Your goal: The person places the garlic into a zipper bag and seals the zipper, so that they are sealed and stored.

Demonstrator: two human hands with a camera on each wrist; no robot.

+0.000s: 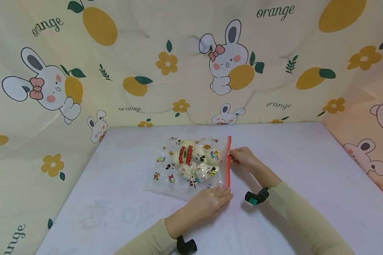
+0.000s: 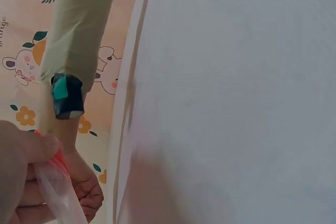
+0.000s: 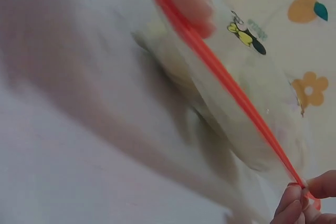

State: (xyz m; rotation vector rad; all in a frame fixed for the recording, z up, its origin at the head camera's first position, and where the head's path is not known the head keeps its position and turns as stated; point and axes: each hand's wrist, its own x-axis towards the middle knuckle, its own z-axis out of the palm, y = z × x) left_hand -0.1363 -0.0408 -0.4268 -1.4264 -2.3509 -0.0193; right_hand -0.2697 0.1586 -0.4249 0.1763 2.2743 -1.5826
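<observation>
A see-through zip bag (image 1: 161,182) with cartoon prints and red lettering lies on the table, its red zip strip (image 1: 228,168) along the right edge. Inside are several pale, rounded pieces (image 1: 186,171) whose kind is unclear through the print. At the strip's far end my right hand (image 1: 244,158) pinches the edge between thumb and fingers, as the right wrist view shows close up. My left hand (image 1: 207,202) grips the near end, thumb over the red strip (image 2: 59,162) in the left wrist view. Between both hands the strip runs straight.
The bag rests mid-table on a white cloth (image 1: 114,198) with faint marks at the front left. Behind and beside the table hangs a cream curtain (image 1: 185,85) printed with rabbits and oranges. Each wrist wears a black camera (image 1: 256,196).
</observation>
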